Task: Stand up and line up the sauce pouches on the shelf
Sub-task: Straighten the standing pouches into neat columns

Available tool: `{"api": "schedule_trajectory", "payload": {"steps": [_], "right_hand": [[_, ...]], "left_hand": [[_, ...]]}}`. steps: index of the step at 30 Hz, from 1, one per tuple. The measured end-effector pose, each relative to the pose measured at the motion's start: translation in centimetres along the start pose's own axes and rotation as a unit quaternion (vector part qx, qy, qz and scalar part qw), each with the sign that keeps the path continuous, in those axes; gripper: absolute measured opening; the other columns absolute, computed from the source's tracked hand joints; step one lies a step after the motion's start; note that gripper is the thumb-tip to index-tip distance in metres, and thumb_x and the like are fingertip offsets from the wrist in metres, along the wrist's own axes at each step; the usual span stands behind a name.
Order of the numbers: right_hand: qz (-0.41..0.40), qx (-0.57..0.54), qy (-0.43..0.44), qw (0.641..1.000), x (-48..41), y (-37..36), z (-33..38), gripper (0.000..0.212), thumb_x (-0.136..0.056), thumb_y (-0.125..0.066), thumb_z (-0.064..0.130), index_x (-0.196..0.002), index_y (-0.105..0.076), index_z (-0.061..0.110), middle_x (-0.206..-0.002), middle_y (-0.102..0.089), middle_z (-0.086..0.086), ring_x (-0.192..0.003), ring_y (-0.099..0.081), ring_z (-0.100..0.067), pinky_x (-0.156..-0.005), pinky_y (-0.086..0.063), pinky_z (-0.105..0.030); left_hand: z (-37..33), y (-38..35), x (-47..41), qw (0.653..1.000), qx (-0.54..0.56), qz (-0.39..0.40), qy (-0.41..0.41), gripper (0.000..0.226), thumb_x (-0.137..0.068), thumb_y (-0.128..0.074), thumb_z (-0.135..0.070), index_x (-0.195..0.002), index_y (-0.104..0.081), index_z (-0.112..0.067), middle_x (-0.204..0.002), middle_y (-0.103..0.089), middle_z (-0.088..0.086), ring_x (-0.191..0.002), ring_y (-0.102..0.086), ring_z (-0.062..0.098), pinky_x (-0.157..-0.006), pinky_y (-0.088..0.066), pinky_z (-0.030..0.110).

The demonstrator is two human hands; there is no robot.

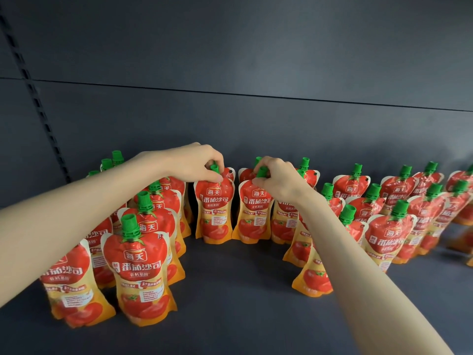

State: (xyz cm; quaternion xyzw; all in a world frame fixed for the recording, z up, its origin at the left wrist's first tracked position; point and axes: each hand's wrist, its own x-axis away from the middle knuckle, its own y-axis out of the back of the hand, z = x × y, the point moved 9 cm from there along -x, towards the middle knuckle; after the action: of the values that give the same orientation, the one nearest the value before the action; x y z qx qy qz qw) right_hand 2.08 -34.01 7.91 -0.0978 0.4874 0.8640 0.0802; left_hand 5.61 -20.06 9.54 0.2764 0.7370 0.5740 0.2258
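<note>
Red and yellow tomato sauce pouches with green caps stand on a dark shelf point(230, 303). My left hand point(197, 162) pinches the green cap of an upright pouch point(214, 213) in the middle. Just to its right, my right hand point(276, 178) grips the cap of a second upright pouch point(256, 216). Both pouches stand side by side with their labels facing me. A front-left pouch point(142, 272) stands nearest to me. My right forearm hides part of the pouches point(313, 278) on the right.
Several pouches stand in columns on the left and in rows running to the right edge point(389, 239). The dark back panel point(256, 111) rises behind them. A slotted upright rail point(38, 98) runs down the left. Bare shelf lies in front between the two groups.
</note>
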Motion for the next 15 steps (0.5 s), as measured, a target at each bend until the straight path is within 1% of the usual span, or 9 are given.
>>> {"api": "schedule_trajectory", "payload": {"steps": [2, 5, 8, 10, 13, 15], "right_hand": [[-0.006, 0.000, 0.002, 1.000, 0.1, 0.3, 0.1, 0.030, -0.089, -0.060, 0.018, -0.118, -0.055, 0.011, -0.112, -0.061, -0.010, -0.088, -0.054, -0.018, -0.068, -0.044, -0.025], [-0.013, -0.006, 0.007, 1.000, 0.3, 0.8, 0.3, 0.032, -0.088, -0.062, 0.019, -0.118, -0.055, 0.010, -0.114, -0.061, -0.010, -0.091, -0.055, -0.019, -0.072, -0.045, -0.026], [-0.021, -0.020, 0.009, 1.000, 0.6, 1.4, 0.6, 0.032, -0.087, -0.063, 0.023, -0.116, -0.057, 0.011, -0.115, -0.063, -0.009, -0.099, -0.060, -0.023, -0.080, -0.052, -0.030], [-0.029, -0.027, 0.014, 0.999, 0.9, 2.1, 0.8, 0.029, -0.088, -0.063, 0.024, -0.113, -0.058, 0.011, -0.112, -0.064, -0.008, -0.100, -0.061, -0.023, -0.086, -0.053, -0.034], [-0.049, -0.017, 0.038, 0.998, 1.9, 3.8, 1.7, 0.023, -0.089, -0.060, 0.021, -0.110, -0.060, 0.011, -0.108, -0.066, -0.006, -0.099, -0.062, -0.021, -0.088, -0.052, -0.035], [-0.068, -0.020, 0.055, 0.996, 2.9, 5.3, 2.1, 0.022, -0.090, -0.059, 0.020, -0.109, -0.061, 0.010, -0.106, -0.066, -0.005, -0.097, -0.061, -0.018, -0.087, -0.051, -0.030]], "left_hand": [[-0.1, 0.2, 0.2, 1.000, 0.002, -0.008, 0.003, 0.028, -0.089, -0.058, -0.036, -0.113, -0.060, -0.022, -0.101, -0.061, -0.003, -0.088, -0.058, 0.010, -0.076, -0.049, 0.024], [-0.3, 0.7, 0.4, 1.000, 0.001, -0.023, 0.004, 0.028, -0.088, -0.059, -0.035, -0.113, -0.060, -0.022, -0.100, -0.061, -0.004, -0.094, -0.058, 0.013, -0.081, -0.048, 0.027], [-0.4, 1.4, 0.7, 0.999, 0.007, -0.036, 0.000, 0.025, -0.088, -0.060, -0.034, -0.110, -0.060, -0.022, -0.103, -0.064, -0.003, -0.097, -0.060, 0.013, -0.085, -0.049, 0.030], [-0.7, 1.9, 0.9, 0.999, 0.007, -0.050, -0.008, 0.024, -0.088, -0.061, -0.032, -0.110, -0.061, -0.021, -0.106, -0.064, -0.003, -0.098, -0.060, 0.012, -0.087, -0.049, 0.029], [-1.9, 3.5, 1.5, 0.995, 0.004, -0.102, -0.023, 0.023, -0.089, -0.059, -0.029, -0.109, -0.062, -0.017, -0.108, -0.064, -0.002, -0.099, -0.058, 0.010, -0.086, -0.046, 0.026], [-3.2, 4.6, 2.2, 0.990, 0.018, -0.135, -0.029, 0.023, -0.089, -0.059, -0.028, -0.108, -0.064, -0.016, -0.106, -0.065, -0.003, -0.097, -0.058, 0.009, -0.085, -0.046, 0.025]]}}
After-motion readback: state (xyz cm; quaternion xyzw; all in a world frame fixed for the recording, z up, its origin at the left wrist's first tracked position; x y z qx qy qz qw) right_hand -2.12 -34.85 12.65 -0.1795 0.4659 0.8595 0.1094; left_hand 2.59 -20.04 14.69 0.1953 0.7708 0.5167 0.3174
